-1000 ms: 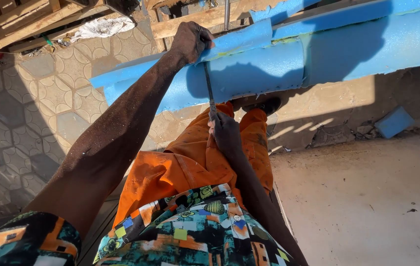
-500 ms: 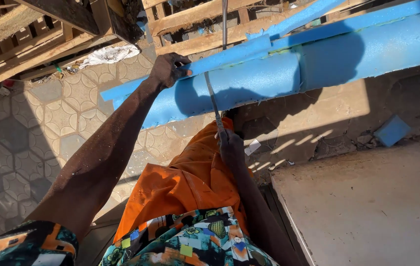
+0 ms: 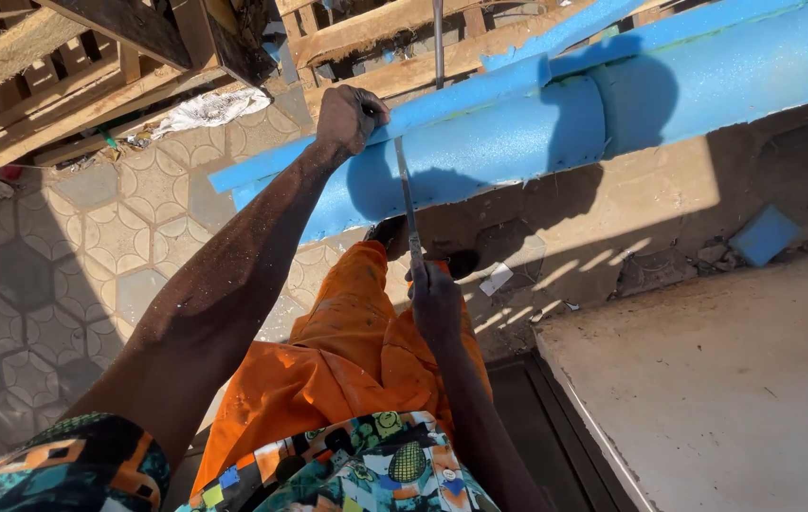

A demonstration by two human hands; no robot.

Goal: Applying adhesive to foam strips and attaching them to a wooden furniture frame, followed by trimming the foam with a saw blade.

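Two hands: left hand (image 3: 349, 116) grips one blue pipe (image 3: 555, 133) (right hand (image 3: 435, 301) holds one blade (image 3: 408, 204)).

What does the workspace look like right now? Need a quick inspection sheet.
Surface: patterned paving tiles on the left, a pale concrete slab on the right.
Job's things: blue foam roll lying across the view; thin metal blade standing against it.
Clutter: blue foam scrap, white scrap, crumpled white sheet.
Hands: left hand grips the blue foam roll's upper edge; right hand holds the thin metal blade's lower end.
Cables: nothing seen.
Surroundings: wooden pallets behind; strong sun and shadows.
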